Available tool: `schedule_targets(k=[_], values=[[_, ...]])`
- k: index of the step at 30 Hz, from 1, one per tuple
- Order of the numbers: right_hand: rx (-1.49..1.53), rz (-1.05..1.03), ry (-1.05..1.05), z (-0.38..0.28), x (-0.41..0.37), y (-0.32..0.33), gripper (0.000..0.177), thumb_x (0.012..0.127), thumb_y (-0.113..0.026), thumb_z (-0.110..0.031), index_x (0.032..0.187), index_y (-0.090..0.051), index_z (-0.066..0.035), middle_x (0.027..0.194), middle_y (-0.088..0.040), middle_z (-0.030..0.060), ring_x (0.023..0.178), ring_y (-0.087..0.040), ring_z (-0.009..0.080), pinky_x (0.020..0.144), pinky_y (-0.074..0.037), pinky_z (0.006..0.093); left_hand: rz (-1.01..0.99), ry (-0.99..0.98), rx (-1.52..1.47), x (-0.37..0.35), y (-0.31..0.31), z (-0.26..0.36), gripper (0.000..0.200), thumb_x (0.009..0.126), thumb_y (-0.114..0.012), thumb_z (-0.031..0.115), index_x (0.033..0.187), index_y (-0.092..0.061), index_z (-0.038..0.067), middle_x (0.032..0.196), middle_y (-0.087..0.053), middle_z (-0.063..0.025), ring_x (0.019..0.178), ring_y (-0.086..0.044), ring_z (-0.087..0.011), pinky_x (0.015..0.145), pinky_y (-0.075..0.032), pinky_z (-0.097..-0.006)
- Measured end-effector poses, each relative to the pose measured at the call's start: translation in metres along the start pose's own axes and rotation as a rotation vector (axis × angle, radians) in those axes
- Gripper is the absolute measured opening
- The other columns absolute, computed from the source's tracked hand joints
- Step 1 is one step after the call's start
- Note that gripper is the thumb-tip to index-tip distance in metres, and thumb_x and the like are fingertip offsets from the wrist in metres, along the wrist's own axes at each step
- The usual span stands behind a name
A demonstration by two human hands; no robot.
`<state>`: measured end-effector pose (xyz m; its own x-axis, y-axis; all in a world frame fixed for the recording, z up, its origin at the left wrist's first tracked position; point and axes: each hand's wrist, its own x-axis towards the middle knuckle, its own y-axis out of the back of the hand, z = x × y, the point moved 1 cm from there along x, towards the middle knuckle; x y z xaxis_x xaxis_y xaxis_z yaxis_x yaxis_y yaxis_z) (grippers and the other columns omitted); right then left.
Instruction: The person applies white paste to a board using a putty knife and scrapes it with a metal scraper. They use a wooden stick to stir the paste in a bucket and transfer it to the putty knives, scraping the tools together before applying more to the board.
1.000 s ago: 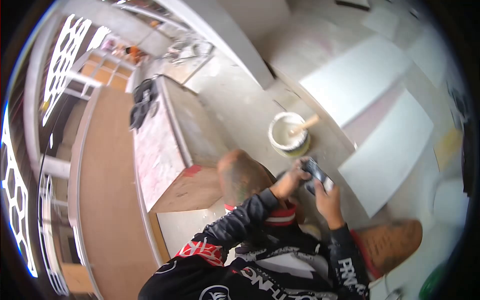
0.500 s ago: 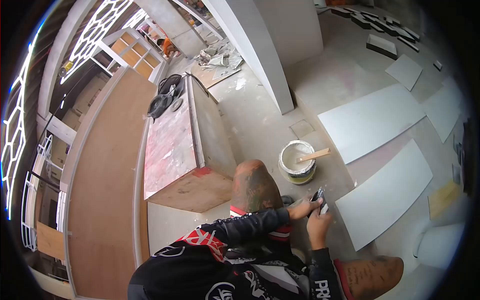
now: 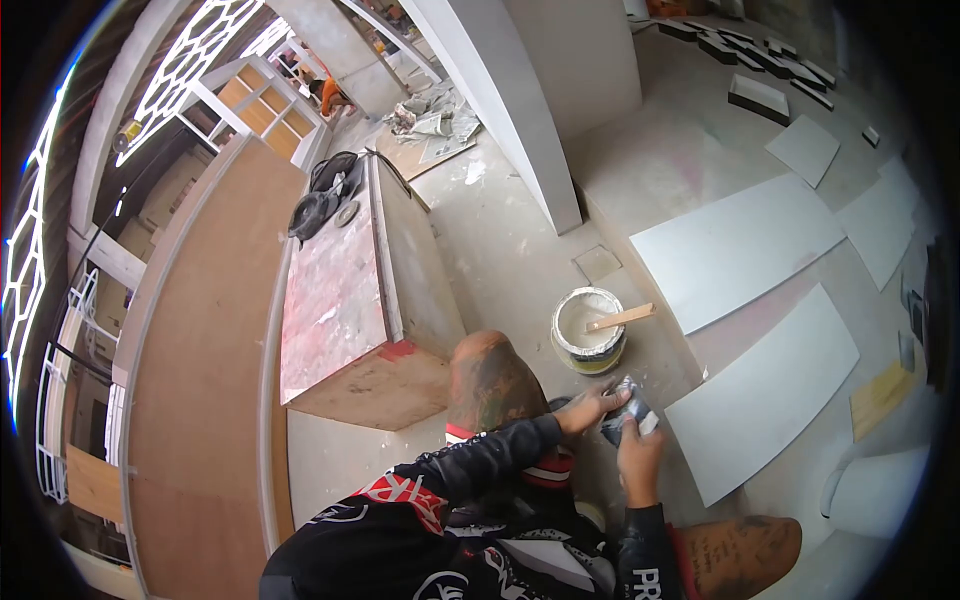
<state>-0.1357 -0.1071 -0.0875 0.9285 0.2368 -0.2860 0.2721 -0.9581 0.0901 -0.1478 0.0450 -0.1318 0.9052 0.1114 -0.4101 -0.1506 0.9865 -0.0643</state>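
Observation:
Between my two hands, low at the centre right, is a small dark, flat piece (image 3: 622, 413) smeared with white; what it is I cannot make out. The fingers of my left hand (image 3: 590, 408) close on its upper left side. My right hand (image 3: 638, 455) pinches its lower right edge. Just above them on the floor stands an open bucket (image 3: 580, 355) of off-white paste, its rim crusted. A wooden stick (image 3: 625, 318) rests in the paste and leans over the right rim.
White panels (image 3: 740, 250) lie on the floor to the right, with dark-edged pieces (image 3: 758, 97) behind them. A paint-stained box (image 3: 340, 300) carrying a black bag (image 3: 318, 205) stands left of my knee. A person in orange (image 3: 330, 95) is far back.
The dark piece has turned so that more of its flat face shows, and my hands have shifted slightly left and down. The whole view has moved a little.

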Motion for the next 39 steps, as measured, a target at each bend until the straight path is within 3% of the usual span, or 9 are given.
schedule_targets(k=[7, 18, 22, 26, 28, 32, 36, 37, 39], values=[[-0.106, 0.053, 0.209, 0.041, 0.016, -0.017, 0.021, 0.087, -0.054, -0.007, 0.097, -0.062, 0.01, 0.087, -0.067, 0.0232, 0.08, -0.067, 0.0316, 0.069, -0.049, 0.0388, 0.011, 0.037, 0.409, -0.016, -0.015, 0.003, 0.061, 0.092, -0.055, 0.047, 0.129, -0.049, -0.001, 0.111, -0.061, -0.0163, 0.109, -0.054, -0.025, 0.097, -0.038, -0.0359], [0.093, 0.049, 0.086, 0.026, 0.002, -0.022, 0.024, 0.088, -0.058, -0.011, 0.1, -0.063, 0.009, 0.09, -0.067, 0.0236, 0.084, -0.067, 0.0341, 0.071, -0.049, 0.0408, -0.001, -0.003, 0.035, -0.006, -0.001, 0.0, 0.043, 0.095, -0.055, 0.038, 0.112, -0.058, -0.001, 0.096, -0.063, -0.0056, 0.092, -0.056, -0.0132, 0.086, -0.044, -0.0302], [-0.047, 0.07, 0.273, 0.048, 0.025, -0.021, 0.022, 0.089, -0.055, -0.01, 0.096, -0.063, 0.01, 0.085, -0.067, 0.0209, 0.08, -0.067, 0.0296, 0.07, -0.049, 0.0392, 0.169, -0.291, 0.759, -0.011, -0.017, -0.006, 0.049, 0.094, -0.056, 0.037, 0.124, -0.052, -0.002, 0.096, -0.063, -0.0067, 0.093, -0.056, -0.0168, 0.089, -0.043, -0.031], [0.089, 0.066, 0.097, 0.044, 0.036, -0.016, 0.02, 0.088, -0.053, -0.007, 0.094, -0.063, 0.009, 0.084, -0.067, 0.0194, 0.076, -0.065, 0.0281, 0.071, -0.048, 0.0378, 0.012, -0.036, 0.166, -0.02, -0.011, 0.031, 0.056, 0.091, -0.057, 0.038, 0.129, -0.049, -0.003, 0.105, -0.062, -0.0184, 0.099, -0.057, -0.0215, 0.089, -0.044, -0.0332], [-0.028, 0.045, 0.053, 0.032, 0.034, -0.008, 0.022, 0.086, -0.049, -0.003, 0.1, -0.062, 0.008, 0.086, -0.067, 0.0182, 0.079, -0.064, 0.0244, 0.074, -0.048, 0.0372, 0.198, 0.04, 0.204, -0.008, 0.001, 0.016, 0.037, 0.088, -0.056, 0.023, 0.116, -0.059, -0.001, 0.079, -0.063, -0.0131, 0.075, -0.057, -0.0171, 0.071, -0.047, -0.0329], [0.476, -0.242, 0.096, 0.043, 0.046, -0.003, 0.054, 0.077, -0.044, 0.005, 0.132, -0.045, 0.002, 0.119, -0.053, 0.0075, 0.109, -0.049, 0.016, 0.097, -0.038, 0.0281, 0.036, -0.32, 0.376, -0.015, -0.001, 0.008, 0.037, 0.084, -0.058, 0.009, 0.12, -0.06, 0.0, 0.081, -0.063, -0.0019, 0.072, -0.053, -0.0098, 0.067, -0.047, -0.0291], [0.701, -0.43, -0.217, 0.093, 0.052, -0.003, 0.063, 0.07, -0.052, 0.0, 0.132, -0.044, -0.004, 0.104, -0.056, 0.0018, 0.092, -0.053, 0.0122, 0.08, -0.043, 0.0244, 0.033, -0.528, 0.988, -0.001, 0.004, -0.011, 0.042, 0.084, -0.054, 0.008, 0.125, -0.057, 0.002, 0.098, -0.066, -0.0175, 0.09, -0.061, -0.0129, 0.081, -0.049, -0.0319], [0.933, -0.468, -0.238, 0.095, 0.056, -0.012, 0.069, 0.067, -0.051, 0.003, 0.135, -0.043, -0.004, 0.104, -0.057, 0.0026, 0.087, -0.055, 0.0134, 0.078, -0.044, 0.0259, 0.067, -0.153, 0.464, -0.011, -0.009, 0.024, 0.042, 0.083, -0.054, 0.007, 0.124, -0.057, 0.0, 0.104, -0.068, -0.0129, 0.093, -0.061, -0.015, 0.084, -0.048, -0.0313], [0.864, -0.437, -0.242, 0.062, 0.043, -0.002, 0.079, 0.063, -0.048, 0.003, 0.141, -0.038, -0.004, 0.106, -0.057, 0.0055, 0.089, -0.054, 0.0141, 0.08, -0.043, 0.0248, 0.082, -0.197, 0.42, -0.017, -0.019, 0.042, 0.044, 0.082, -0.056, 0.005, 0.126, -0.057, -0.001, 0.103, -0.067, -0.0075, 0.089, -0.059, -0.0114, 0.08, -0.048, -0.0278]])
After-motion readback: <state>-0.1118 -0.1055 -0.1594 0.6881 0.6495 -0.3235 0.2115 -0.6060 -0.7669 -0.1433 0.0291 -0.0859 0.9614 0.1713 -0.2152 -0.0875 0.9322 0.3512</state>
